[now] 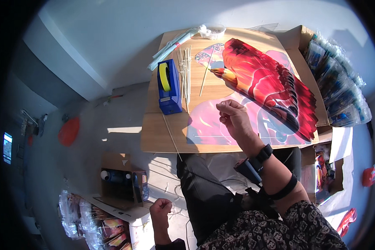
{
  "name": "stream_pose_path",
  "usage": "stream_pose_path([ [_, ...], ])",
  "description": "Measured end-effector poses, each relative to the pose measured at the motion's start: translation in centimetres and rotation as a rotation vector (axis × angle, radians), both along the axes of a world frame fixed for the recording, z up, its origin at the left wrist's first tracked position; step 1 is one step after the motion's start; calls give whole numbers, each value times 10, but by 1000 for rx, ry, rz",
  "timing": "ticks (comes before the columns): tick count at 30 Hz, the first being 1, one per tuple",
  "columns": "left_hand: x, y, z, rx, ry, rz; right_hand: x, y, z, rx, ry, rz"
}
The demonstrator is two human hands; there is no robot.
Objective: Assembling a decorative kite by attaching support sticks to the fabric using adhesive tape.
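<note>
My right hand (234,118) is raised over a pale pink printed sheet (204,121) on the table, fingers closed in a pinch. Whatever they may hold is hidden or too small to make out. A thin white rod (221,136) lies across that sheet, below the hand. Beyond it rests a stack of red sheets with a bird print (258,75). Low on the left, away from the table, my left hand (160,213) is curled closed, its contents hidden. Left of the sheets stands a blue tape dispenser (170,93) with a yellow roll (164,77).
Several thin sticks (185,75) lie beside the dispenser; another stick (171,135) juts over the table's front edge (158,146). A bundle of pale rods (171,48) and a clear tub (213,31) are at the back. Plastic-wrapped packs (337,79) and an open carton (121,183) flank me.
</note>
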State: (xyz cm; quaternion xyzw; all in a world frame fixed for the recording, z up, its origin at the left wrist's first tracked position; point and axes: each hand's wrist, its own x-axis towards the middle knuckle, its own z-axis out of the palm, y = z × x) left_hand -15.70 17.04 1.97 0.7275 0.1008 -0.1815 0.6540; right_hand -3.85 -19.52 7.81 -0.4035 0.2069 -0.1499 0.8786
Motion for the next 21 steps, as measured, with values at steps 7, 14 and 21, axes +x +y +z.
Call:
stream_pose_path([
  [7,61,-71,46,254,-286,-425,-149,-113,-19,42,-38,-202],
  [14,92,-138,73,286,-380,-666,-243,-147,-59,160,13,-352],
  [21,136,-144,59,473,-561,-684,-218,-138,-46,-459,281,-412],
])
